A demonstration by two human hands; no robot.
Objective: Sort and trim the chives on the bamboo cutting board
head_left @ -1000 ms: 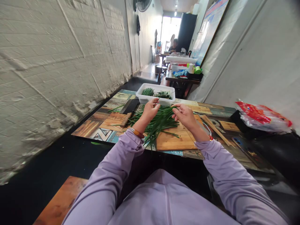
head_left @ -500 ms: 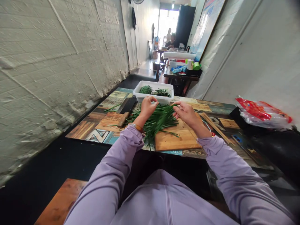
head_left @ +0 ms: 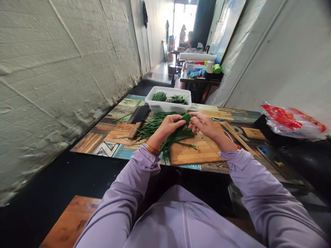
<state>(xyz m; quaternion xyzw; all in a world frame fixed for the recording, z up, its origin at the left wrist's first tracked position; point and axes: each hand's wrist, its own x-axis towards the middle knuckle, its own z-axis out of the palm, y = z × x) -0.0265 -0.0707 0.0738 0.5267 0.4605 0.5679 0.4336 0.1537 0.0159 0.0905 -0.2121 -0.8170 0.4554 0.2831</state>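
My left hand [head_left: 172, 125] is closed around a small bunch of garlic chives [head_left: 186, 119], its thumb lying along the leaves. Close against the bunch's right end is my right hand [head_left: 204, 126], fingers bent together; whatever they pinch is hidden. Beneath both hands spreads a loose pile of garlic chives [head_left: 153, 124], partly over a wooden cutting board [head_left: 199, 153]. Left of the pile lies a cleaver [head_left: 139, 115] with a wooden handle. Thin bamboo skewers [head_left: 239, 137] rest on the table beyond my right wrist.
A white plastic tub [head_left: 168, 107] with bundled greens stands behind the pile. At the right are a phone [head_left: 263, 150] and a red and clear plastic bag [head_left: 292, 120]. Farther back, another table [head_left: 199, 82] carries assorted items, and people [head_left: 183, 36] are near the bright doorway.
My left hand has lowered and moved right, taking a bunch of garlic chives. My right hand stays close by, now against the bunch's end. The view has shifted slightly.
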